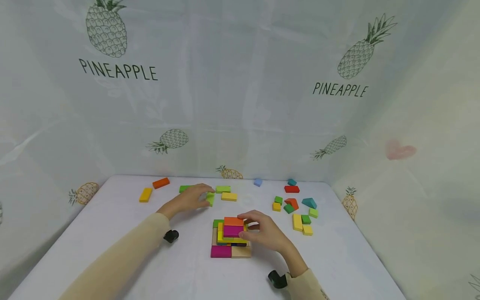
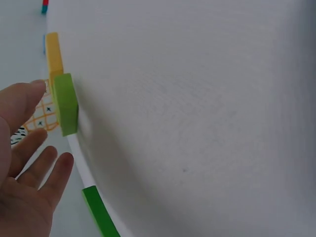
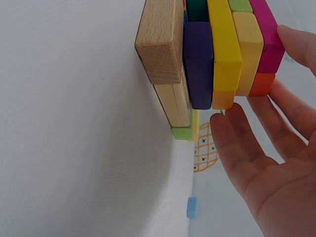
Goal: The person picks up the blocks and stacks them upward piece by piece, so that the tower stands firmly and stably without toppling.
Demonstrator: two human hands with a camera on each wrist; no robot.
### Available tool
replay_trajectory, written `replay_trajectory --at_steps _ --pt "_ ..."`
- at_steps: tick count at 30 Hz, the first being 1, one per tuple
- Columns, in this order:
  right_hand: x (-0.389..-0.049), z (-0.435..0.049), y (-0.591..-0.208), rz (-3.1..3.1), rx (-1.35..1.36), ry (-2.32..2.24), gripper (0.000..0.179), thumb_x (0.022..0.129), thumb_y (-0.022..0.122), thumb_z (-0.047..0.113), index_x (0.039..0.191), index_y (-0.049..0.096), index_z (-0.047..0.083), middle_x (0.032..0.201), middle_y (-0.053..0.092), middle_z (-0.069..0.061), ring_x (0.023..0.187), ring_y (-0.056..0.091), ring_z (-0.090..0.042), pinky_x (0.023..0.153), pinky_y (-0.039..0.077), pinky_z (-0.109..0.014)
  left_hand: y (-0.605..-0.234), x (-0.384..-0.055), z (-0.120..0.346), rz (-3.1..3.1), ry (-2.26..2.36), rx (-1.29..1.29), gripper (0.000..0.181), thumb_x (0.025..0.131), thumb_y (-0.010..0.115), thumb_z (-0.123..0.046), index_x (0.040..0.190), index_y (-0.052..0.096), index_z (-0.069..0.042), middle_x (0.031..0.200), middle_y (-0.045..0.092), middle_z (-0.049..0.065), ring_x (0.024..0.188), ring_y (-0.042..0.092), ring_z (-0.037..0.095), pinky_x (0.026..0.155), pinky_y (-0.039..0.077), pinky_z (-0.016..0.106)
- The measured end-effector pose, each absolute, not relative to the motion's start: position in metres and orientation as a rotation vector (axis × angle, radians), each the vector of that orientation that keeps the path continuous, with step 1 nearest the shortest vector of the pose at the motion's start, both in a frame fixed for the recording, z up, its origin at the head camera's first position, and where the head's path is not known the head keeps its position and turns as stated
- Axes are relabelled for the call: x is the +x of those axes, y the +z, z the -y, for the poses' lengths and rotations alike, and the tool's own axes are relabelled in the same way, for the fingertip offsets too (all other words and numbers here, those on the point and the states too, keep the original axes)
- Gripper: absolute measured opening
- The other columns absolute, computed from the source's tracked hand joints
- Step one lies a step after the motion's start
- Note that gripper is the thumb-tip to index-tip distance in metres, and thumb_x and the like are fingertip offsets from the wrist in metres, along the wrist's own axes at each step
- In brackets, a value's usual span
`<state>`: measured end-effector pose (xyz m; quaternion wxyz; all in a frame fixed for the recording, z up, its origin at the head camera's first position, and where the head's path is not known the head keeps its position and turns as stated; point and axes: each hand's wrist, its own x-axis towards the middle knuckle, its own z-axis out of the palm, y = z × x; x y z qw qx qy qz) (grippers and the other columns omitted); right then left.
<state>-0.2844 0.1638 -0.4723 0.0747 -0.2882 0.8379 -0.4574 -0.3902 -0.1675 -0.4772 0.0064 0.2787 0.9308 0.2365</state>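
Past the stack, my left hand (image 1: 189, 198) is beside a light green block (image 1: 210, 199), its fingers spread in the left wrist view. The thumb is nearest that light green block (image 2: 65, 104); I see no grip. A stepped stack of coloured wooden blocks stands mid-table, with a magenta block (image 1: 233, 231) and an orange block (image 1: 233, 221) on top. My right hand (image 1: 267, 233) holds these two from the right side. Its thumb is at the magenta block (image 3: 268, 37) and its fingers are by the orange block (image 3: 262, 84). Yellow, purple and plain wood blocks lie lower.
Behind the left hand lie green (image 1: 185, 188) and light green (image 1: 223, 189) blocks, with a yellow block (image 1: 229, 196) nearby. Orange (image 1: 161, 183) and yellow (image 1: 146, 195) blocks are at the far left. Several loose blocks, including a red one (image 1: 291, 189), are scattered at the right.
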Motion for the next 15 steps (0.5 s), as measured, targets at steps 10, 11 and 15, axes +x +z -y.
replay_trajectory --at_steps 10,11,15 --pt "-0.2835 -0.1618 -0.4714 -2.526 -0.862 -1.357 0.046 0.097 0.080 0.027 0.140 0.067 0.019 0.136 0.066 0.001 0.123 0.064 -0.024 0.105 0.057 -0.049 -0.4830 -0.3867 0.1696 -2.882 0.734 0.854 0.050 0.101 0.075 -0.021 0.148 0.062 -0.013 0.148 0.061 0.008 0.137 0.055 0.031 0.116 0.045 0.057" --pt "-0.2835 -0.1620 -0.4715 -2.528 -0.860 -1.355 0.046 0.097 0.080 0.028 0.140 0.067 0.019 0.136 0.066 0.001 0.123 0.064 -0.024 0.105 0.057 -0.049 -0.4834 -0.3864 0.1698 -2.884 0.730 0.857 0.050 0.101 0.075 -0.020 0.148 0.062 -0.014 0.147 0.061 0.008 0.136 0.056 0.031 0.115 0.046 0.057" --pt "-0.2836 -0.1627 -0.4719 -2.529 -0.853 -1.357 0.045 0.097 0.080 0.028 0.140 0.067 0.020 0.137 0.066 0.001 0.123 0.064 -0.024 0.105 0.057 -0.051 -0.4843 -0.3864 0.1708 -2.880 0.694 0.861 0.052 0.101 0.073 -0.020 0.151 0.060 -0.015 0.155 0.055 0.011 0.142 0.051 0.034 0.117 0.043 0.060"
